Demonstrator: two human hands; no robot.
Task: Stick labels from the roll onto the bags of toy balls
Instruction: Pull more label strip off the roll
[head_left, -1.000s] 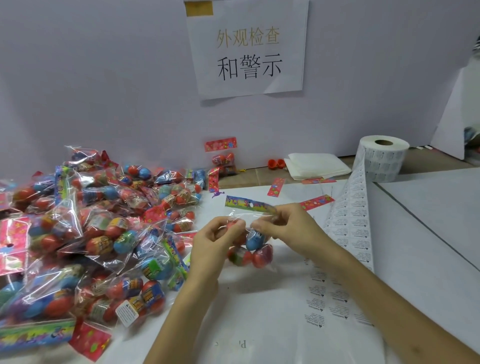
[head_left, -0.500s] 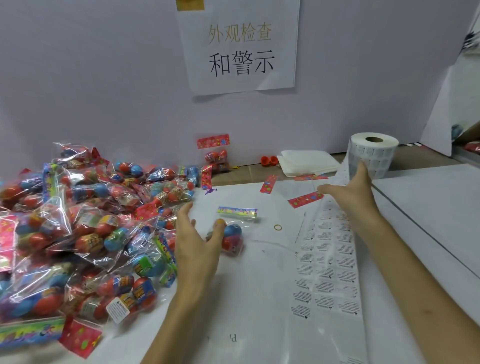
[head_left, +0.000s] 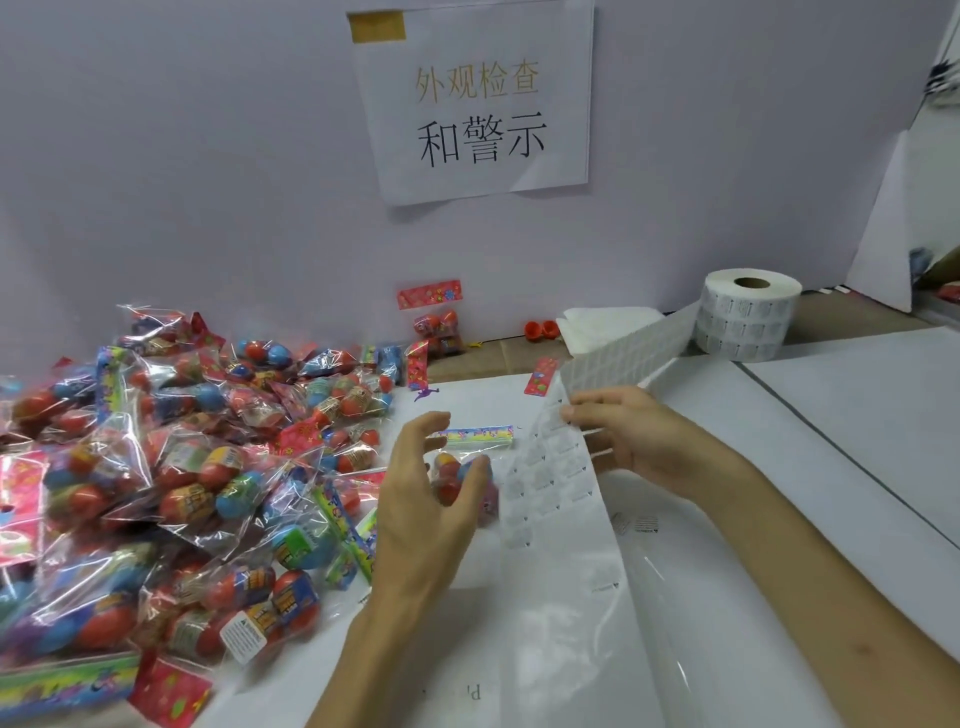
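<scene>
White label strip (head_left: 550, 467) is now being lifted off the worktop (head_left: 779, 467) by the right hand (head_left: 639, 441), fingers pinching its edge. A moment ago that hand was only reaching. The left hand (head_left: 426, 499), fingers apart, is hovering over the bag of toy balls (head_left: 467, 467). Peeling a label probably comes next.

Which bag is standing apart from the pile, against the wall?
The bag with the red header, propped against the wall; the rest lie heaped left.
</scene>
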